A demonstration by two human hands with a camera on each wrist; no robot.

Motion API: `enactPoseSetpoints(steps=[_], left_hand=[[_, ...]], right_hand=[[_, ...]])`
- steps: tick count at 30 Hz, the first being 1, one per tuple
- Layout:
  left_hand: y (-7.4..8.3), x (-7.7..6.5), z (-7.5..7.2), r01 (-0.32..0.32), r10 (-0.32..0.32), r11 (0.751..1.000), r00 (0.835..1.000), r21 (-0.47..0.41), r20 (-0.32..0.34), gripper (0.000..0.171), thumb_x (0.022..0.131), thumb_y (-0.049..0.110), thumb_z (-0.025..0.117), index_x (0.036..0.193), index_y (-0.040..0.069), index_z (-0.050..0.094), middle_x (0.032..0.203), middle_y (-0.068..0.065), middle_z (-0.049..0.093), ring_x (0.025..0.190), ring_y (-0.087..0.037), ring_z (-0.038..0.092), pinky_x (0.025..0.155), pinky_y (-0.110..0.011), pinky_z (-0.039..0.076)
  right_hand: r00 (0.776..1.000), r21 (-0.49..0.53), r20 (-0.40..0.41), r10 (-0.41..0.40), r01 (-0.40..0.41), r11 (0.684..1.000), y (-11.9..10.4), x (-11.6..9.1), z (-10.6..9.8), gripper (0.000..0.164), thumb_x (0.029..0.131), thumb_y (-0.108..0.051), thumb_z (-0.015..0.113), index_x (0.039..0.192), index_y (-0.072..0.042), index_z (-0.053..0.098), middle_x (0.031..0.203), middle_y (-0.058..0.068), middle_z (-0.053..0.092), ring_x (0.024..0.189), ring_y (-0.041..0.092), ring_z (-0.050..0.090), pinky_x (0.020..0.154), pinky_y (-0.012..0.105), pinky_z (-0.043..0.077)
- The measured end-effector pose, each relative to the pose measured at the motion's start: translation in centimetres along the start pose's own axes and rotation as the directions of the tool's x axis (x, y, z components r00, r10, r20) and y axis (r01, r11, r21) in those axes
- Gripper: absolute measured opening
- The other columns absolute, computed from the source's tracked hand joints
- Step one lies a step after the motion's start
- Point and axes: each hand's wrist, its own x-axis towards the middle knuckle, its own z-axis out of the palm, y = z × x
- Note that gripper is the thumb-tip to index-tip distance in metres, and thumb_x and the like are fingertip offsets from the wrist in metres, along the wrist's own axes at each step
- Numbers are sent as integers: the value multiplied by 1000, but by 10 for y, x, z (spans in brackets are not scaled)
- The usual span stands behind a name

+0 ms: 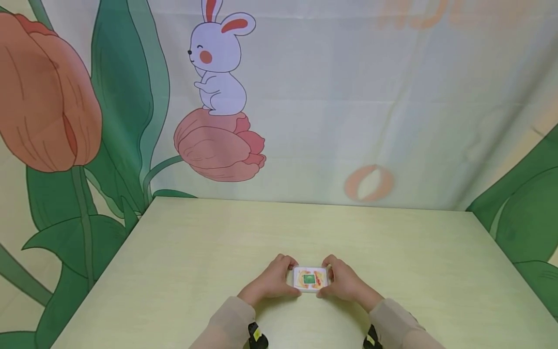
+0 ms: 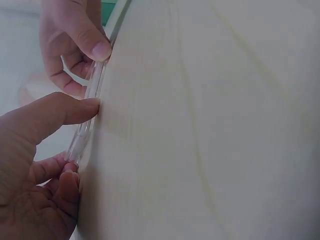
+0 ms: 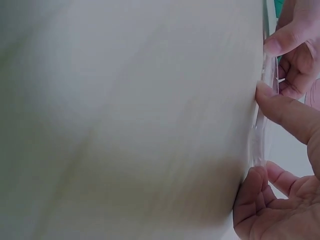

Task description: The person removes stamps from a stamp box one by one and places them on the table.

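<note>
A small flat plastic case [image 1: 310, 279] lies on the table in the head view, its top printed in white, orange and green. My left hand [image 1: 274, 278] grips its left end, thumb at the near edge and fingers towards the far side. At the opposite end, my right hand [image 1: 344, 280] holds the case the same way. Seen edge-on in the left wrist view, the clear side of the case [image 2: 93, 82] shows between the two thumbs. The right wrist view also shows the transparent edge [image 3: 257, 137], low against the tabletop. Its underside is hidden.
The pale wooden table [image 1: 196, 252] reaches back to a hanging cloth [image 1: 327, 97] printed with a rabbit and tulips. More printed leaves [image 1: 527, 223] hang beyond the right edge. A black and yellow band [image 1: 258, 335] sits by the left sleeve.
</note>
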Motion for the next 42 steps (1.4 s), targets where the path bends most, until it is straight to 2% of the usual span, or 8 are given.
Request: enactPoseSetpoints(steps=[10,13,17,22,33,42], left_hand=[[-2,0,-1,-19,19,1000,1000,-8,7,60,69,15,83,117,0,51,106,-5,45,97,-17,43,91,-35,40],[-2,-1,0,-35,36,999,999,-1,18,59,70,15,82,117,0,50,106,-5,46,97,-17,43,91,-34,40],[-2,-1,3,-53,53,999,998,11,30,59,69,15,81,118,1,50,106,-5,45,97,-17,42,90,-33,40],[-3,-2,2,-27,26,999,999,20,21,59,69,15,81,118,1,50,107,-5,45,99,-18,43,91,-34,40],[-2,-2,-1,-28,27,1000,999,14,24,60,70,15,80,119,0,50,108,-5,45,101,-19,43,92,-36,40],[-2,-5,0,-25,25,1000,1000,5,14,63,70,15,80,123,-1,49,111,-7,46,103,-20,43,94,-37,40]], right_hand=[[996,-155,17,-83,85,984,-3,0,4,60,63,-18,88,106,1,51,95,9,45,84,19,43,73,32,40],[990,-211,26,-138,141,967,-4,0,6,62,64,-23,87,110,1,53,99,9,47,89,20,42,74,33,40],[974,-294,33,-226,225,929,-4,1,10,61,65,-28,86,111,0,57,103,9,52,91,21,42,75,34,37],[952,-307,50,-302,302,902,-6,4,11,58,66,-27,84,111,-1,58,103,8,53,92,21,44,77,36,36],[955,-329,63,-289,293,898,-9,6,10,57,67,-28,82,111,-3,56,101,8,53,91,20,43,77,37,36],[951,-358,77,-301,308,882,-8,7,11,57,68,-31,81,112,-4,56,101,7,53,91,21,44,76,37,37]])
